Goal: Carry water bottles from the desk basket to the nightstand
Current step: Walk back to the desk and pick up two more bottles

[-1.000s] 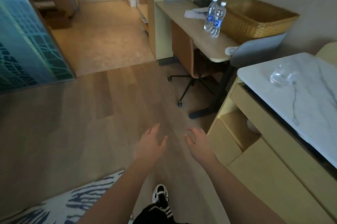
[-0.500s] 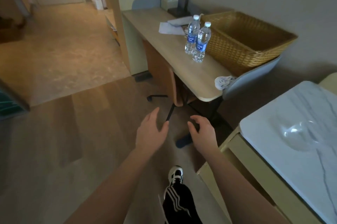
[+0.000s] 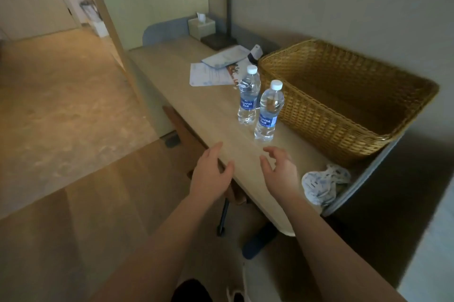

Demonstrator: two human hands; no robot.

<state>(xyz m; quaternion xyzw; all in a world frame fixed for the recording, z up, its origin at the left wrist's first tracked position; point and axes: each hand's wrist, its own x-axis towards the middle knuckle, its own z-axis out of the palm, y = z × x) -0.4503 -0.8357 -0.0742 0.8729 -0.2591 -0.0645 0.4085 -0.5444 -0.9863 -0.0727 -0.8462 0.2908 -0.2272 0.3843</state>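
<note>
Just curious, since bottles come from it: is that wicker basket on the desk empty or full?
Empty, as far as visible: the wicker basket shows only bare woven floor. Both water bottles stand outside.

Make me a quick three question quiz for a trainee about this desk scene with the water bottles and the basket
1. True or false: both water bottles stand inside the wicker basket.
2. Multiple choice: what does the right hand hold? A) a bottle B) a cloth C) nothing
3. Fill in: the nearer bottle and the farther bottle each have a ____ cap.

Key:
1. False; they stand upright on the desk, beside the basket.
2. C; the left hand is empty too.
3. White.
</note>
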